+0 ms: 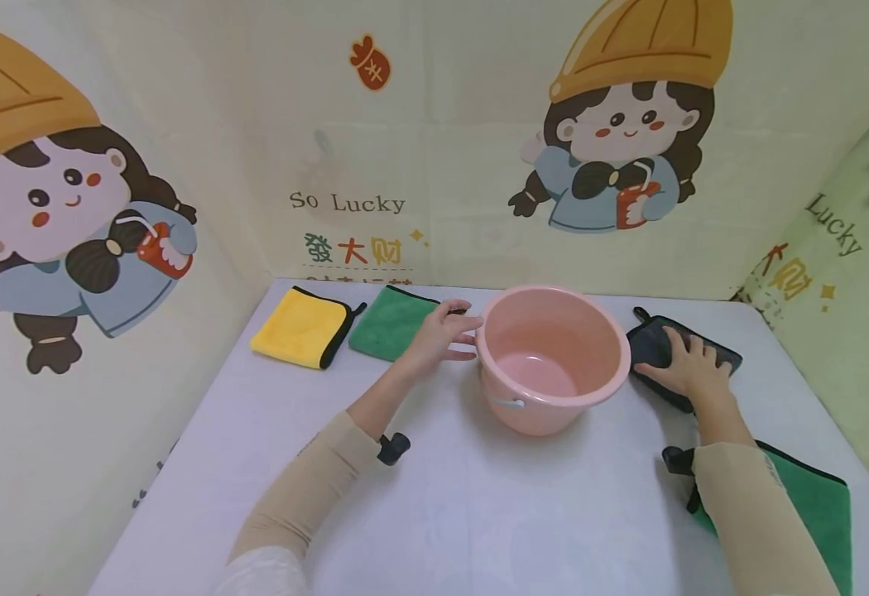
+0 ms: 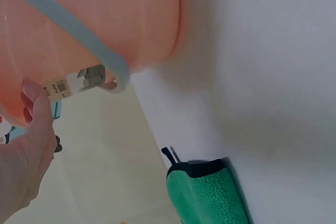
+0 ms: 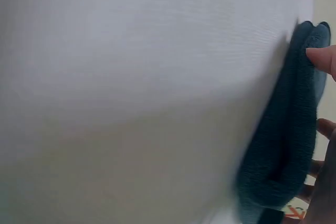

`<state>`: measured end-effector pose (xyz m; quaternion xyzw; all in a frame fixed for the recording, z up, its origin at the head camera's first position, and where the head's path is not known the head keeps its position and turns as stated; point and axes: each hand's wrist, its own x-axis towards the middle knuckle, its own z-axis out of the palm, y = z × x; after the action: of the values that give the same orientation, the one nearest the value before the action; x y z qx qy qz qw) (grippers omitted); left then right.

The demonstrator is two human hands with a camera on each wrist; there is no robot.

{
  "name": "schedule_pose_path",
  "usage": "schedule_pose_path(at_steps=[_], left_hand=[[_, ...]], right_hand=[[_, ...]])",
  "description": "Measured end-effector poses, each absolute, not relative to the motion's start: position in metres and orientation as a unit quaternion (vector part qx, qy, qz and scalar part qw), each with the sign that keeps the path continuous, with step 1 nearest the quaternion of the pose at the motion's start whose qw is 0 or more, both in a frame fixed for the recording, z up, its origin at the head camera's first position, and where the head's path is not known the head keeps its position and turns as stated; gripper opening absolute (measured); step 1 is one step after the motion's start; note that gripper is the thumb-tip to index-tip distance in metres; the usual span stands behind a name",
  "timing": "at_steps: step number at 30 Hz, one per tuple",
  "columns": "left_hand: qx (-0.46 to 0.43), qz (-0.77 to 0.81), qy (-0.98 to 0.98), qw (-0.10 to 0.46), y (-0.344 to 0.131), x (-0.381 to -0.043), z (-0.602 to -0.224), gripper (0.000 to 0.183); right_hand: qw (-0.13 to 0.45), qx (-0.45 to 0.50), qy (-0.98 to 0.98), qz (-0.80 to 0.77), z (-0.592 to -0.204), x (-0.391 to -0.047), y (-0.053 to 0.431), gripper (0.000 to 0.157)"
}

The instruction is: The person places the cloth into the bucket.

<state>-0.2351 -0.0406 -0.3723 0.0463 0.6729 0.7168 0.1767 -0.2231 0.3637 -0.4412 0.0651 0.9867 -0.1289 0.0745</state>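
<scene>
Head view, left hand [image 1: 438, 338] is touching a round pink plastic bucket [image 1: 535, 410] with fingers apart, bucket is standing on a white table [image 1: 509, 513], right hand [image 1: 695, 371] is resting spread on a folded dark fabric cloth [image 1: 646, 342] beside it

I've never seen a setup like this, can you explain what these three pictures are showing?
There's no robot, just a person's bare hands. The wide picture comes from a head-worn camera; the others come from the left wrist camera and right wrist camera.

On the white tabletop are a pink bucket, a yellow cloth, a green cloth, a dark cloth and another green cloth, partly hidden by the right sleeve.

The left hand touches the bucket; the right hand rests on the dark cloth. Neither looks lifted.
</scene>
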Motion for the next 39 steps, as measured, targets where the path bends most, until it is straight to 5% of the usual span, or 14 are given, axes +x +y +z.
schedule_pose_path(at_steps=[13,22,26,39], left_hand=[[0.002,0.713,0.649,0.265,-0.037,-0.233,-0.367,0.039],[-0.003,0.717,0.638,0.280,-0.037,-0.235,-0.367,0.035],[-0.006,0.710,0.641,0.291,-0.037,-0.237,-0.368,0.038],[0.000,0.696,0.655,0.294,-0.037,-0.239,-0.369,0.039]], right_hand=[[0.086,0.058,0.988,-0.111,-0.459,-0.228,0.364,0.098],[0.045,0.049,0.991,-0.114,-0.467,-0.234,0.364,0.057],[0.036,0.064,0.991,-0.111,-0.468,-0.237,0.363,0.052],[-0.080,0.043,0.990,-0.111,-0.417,-0.234,0.361,0.042]])
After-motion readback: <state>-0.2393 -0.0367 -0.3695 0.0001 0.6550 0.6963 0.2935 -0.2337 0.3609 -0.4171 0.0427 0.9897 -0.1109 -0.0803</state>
